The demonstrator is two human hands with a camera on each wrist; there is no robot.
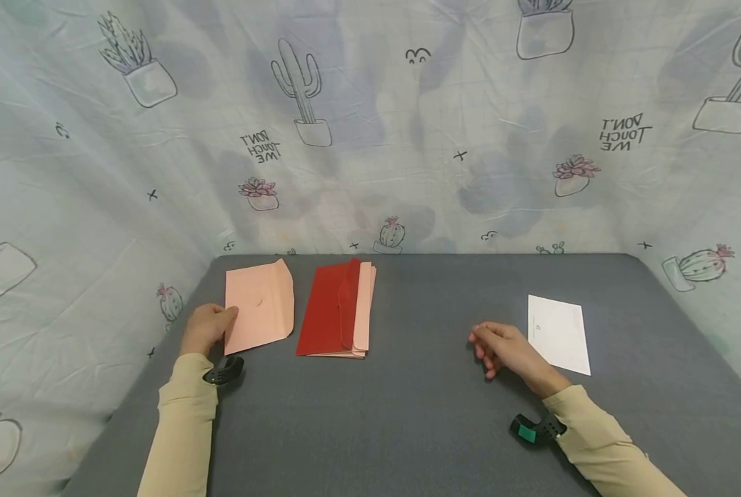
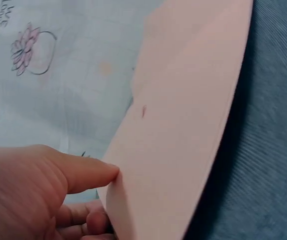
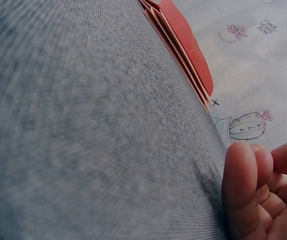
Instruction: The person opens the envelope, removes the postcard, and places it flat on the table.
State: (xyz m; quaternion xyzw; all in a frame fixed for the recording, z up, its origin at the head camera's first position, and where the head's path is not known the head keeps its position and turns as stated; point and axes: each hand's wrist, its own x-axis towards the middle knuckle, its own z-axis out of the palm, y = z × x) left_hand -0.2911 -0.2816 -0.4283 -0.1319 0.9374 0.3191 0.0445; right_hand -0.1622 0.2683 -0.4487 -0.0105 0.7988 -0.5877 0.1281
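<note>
My left hand (image 1: 207, 327) pinches the left edge of a pale pink envelope (image 1: 255, 310) whose flap is unfolded to the right. In the left wrist view the thumb (image 2: 96, 174) lies on the face of the envelope (image 2: 178, 110), which has a small dark mark; the fingers go behind it. My right hand (image 1: 507, 351) rests low over the grey table, its fingers loosely curled around nothing. Just right of it lies a white card (image 1: 559, 335) with faint small print.
A stack of envelopes, a red one (image 1: 326, 310) over pink ones (image 1: 362, 310), lies right of the held envelope. Behind the grey table (image 1: 370, 428) and at its sides hangs a white cloth (image 1: 370, 172) with cactus drawings.
</note>
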